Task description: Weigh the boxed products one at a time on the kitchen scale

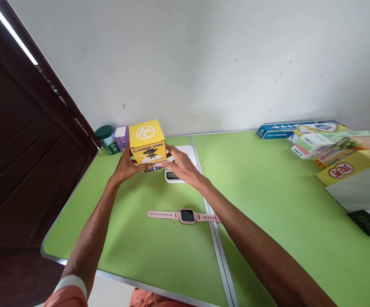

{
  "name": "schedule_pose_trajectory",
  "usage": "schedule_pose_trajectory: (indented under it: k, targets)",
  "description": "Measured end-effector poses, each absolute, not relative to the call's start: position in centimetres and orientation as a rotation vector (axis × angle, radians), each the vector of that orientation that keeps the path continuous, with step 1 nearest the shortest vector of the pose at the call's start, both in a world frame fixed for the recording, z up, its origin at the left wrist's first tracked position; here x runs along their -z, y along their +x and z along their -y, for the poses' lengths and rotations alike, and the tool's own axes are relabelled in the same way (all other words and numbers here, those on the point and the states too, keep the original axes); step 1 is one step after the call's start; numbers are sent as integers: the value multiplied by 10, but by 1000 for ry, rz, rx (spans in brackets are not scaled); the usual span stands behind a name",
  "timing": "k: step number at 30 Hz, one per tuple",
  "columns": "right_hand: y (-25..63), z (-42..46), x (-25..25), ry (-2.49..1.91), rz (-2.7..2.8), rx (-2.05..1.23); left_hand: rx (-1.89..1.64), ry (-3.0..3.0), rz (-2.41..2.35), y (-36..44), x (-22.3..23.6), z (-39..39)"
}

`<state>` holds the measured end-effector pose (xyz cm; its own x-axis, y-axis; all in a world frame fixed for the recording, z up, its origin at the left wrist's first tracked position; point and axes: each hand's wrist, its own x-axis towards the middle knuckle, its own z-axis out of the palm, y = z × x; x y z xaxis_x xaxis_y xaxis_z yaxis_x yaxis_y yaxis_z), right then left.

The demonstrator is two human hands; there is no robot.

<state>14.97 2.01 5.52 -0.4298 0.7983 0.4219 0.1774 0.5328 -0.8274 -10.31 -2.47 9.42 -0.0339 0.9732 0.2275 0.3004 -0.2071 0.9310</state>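
Between my two hands is a yellow box with a white logo on top and "COME ON" printed on its front. My left hand grips its left side, and my right hand grips the right side. Behind my right hand lies a white kitchen scale with a small dark display, partly hidden by the hand and box. Nearer to me, a pink smartwatch with a dark screen lies stretched flat on the green table.
A dark green canister and a purple box stand at the back left by the wall. Several product boxes, including a long blue box and a yellow box, lie along the right. A metal seam crosses the table.
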Motion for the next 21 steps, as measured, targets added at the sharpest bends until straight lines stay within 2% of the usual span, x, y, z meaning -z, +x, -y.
schedule_pose_trajectory:
  k: [8, 18, 21]
  targets:
    - [222, -35, -42, -1059, 1730, -832, -1132, 1620, -1175, -19, -79, -34]
    - [228, -46, -18, -1093, 1637, -899, -1063, 1607, -1175, -14, -60, -51]
    - [229, -44, -8, -1138, 1636, -827, -1107, 1608, -1213, -16, -50, -46]
